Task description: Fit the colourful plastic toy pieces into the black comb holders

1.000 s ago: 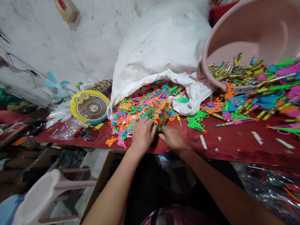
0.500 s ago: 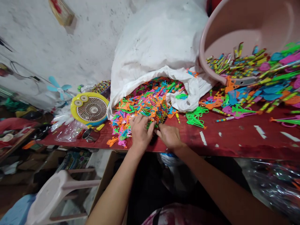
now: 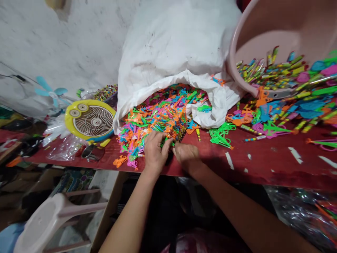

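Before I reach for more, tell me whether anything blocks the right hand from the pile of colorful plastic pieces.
Nothing visible does. The right hand is at the near edge of the pile. The left hand is close beside it, and the sack's folded mouth lies off to the right.

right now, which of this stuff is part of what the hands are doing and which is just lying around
In use, or likely so:
- coloured plastic pieces, at both hands
- white sack, open around them
- pink basin of striped tubes, probably

Apparently just lying about:
- yellow-rimmed fan
- metal cup
- stool
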Motion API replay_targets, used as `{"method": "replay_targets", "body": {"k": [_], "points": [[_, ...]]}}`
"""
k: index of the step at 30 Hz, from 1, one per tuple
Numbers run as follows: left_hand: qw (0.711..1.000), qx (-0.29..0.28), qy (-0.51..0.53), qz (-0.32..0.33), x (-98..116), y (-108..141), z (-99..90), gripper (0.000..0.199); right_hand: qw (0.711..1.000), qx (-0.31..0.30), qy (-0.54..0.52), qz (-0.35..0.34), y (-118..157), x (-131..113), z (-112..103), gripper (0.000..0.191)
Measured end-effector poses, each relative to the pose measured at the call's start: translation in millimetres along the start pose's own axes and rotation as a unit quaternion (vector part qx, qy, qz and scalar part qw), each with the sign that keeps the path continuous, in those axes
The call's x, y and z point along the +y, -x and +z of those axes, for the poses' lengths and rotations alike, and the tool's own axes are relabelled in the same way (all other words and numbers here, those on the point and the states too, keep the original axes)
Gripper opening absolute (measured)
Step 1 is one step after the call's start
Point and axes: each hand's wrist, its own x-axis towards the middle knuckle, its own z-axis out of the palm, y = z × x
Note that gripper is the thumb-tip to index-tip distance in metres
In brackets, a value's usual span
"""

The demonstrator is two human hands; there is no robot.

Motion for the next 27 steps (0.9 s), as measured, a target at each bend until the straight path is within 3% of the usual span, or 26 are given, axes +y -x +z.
{"method": "replay_targets", "body": {"k": [3,5,7,13,27], "points": [[0.999,0.042,0.027,-0.006,-4,8,6.4,0.018,1.0,-0.015,-0.009,0.015,-3,-1,-4,0.039],[0.996,0.078,0.037,-0.001,-8,12,9.6,0.041,1.0,-0.011,-0.023,0.008,-1,-1,-8,0.039],[0.997,0.076,0.02,0.015,-11,11,10.0,0.055,0.999,0.004,-0.038,-0.004,2,2,-11,0.037],[0.999,0.018,-0.005,0.031,-18,-6,1.7,0.024,0.998,0.041,-0.056,-0.012,9,14,-11,0.032],[0.999,0.017,-0.018,0.035,-20,-13,-0.4,0.015,1.0,0.0,-0.013,-0.016,2,-2,-13,0.036]]}}
